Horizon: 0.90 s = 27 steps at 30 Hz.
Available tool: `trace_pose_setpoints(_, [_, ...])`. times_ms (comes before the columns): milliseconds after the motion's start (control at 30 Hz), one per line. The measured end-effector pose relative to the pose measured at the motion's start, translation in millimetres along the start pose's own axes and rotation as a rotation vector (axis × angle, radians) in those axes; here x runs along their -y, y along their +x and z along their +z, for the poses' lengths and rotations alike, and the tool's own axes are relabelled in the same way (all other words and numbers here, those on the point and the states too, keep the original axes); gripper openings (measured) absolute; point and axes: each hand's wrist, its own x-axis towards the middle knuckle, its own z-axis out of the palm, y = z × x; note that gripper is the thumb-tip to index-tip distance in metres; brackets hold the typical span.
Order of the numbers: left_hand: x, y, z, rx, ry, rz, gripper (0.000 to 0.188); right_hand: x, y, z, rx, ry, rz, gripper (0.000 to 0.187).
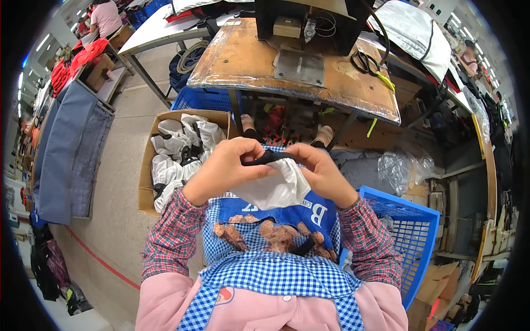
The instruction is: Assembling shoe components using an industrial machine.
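Over my lap I hold up a white cloth piece (276,190) with a black band (268,158) along its upper edge. My left hand (225,166) pinches the band at its left end, thumb in front and fingers curled behind. At the other end, my right hand (320,170) grips the edge between thumb and fingers. The white part hangs loosely below, in front of my blue checked apron (276,276). Beside my left forearm stands an open cardboard box (145,190), with several similar white and black cloth pieces (168,144) heaped inside.
Ahead is a worn wooden table (232,55) bearing a metal plate (298,67) and a black stand (348,30). A blue plastic crate (428,220) sits by my right arm, with clear plastic wrap (406,170) beyond it. Grey cloth (66,149) drapes at the left.
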Motion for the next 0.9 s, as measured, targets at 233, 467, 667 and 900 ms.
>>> trace_pose_setpoints(233, [-1,16,-16,0.334,0.09,0.025,0.034,49,7,-16,0.075,-0.412,-0.321,0.03])
trace_pose_setpoints(467, [8,34,-13,0.824,-0.088,-0.069,0.036,55,12,-7,0.489,-0.776,-0.521,0.031])
trace_pose_setpoints(667, [26,40,-6,0.824,-0.4,-0.118,0.042,47,7,-6,0.357,-0.95,-0.612,0.018])
trace_pose_setpoints(900, [-17,40,22,0.233,0.57,0.275,0.029,28,14,-24,0.18,-1.083,-0.59,0.018])
